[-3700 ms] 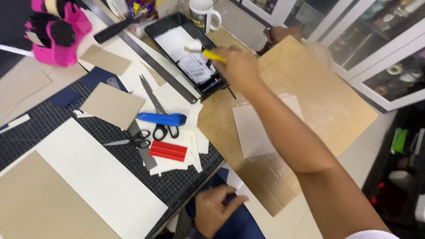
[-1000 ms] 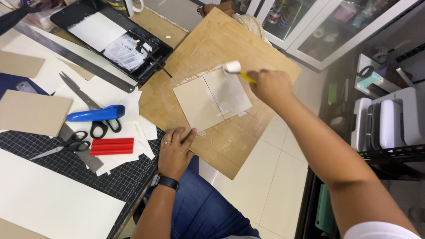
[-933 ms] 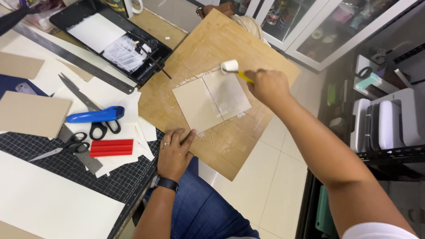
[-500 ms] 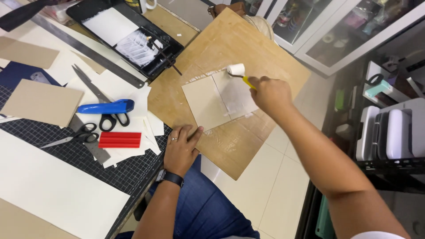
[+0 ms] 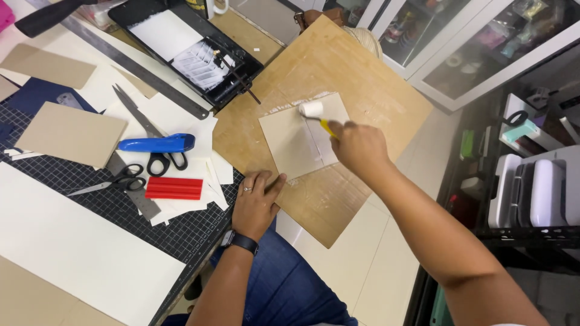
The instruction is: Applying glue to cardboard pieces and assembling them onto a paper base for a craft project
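Right now your right hand [image 5: 356,145] is closed around the yellow handle of a small white foam roller [image 5: 312,109] on the thin, light, floppy beige card sheet [image 5: 302,142], which your spread-open left hand [image 5: 257,202] pins flat by its near edge on the plywood board [image 5: 338,66].

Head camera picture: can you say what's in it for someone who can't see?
The right hand pushes a small white roller over a beige card on a wooden board, while the left hand presses the card's corner.
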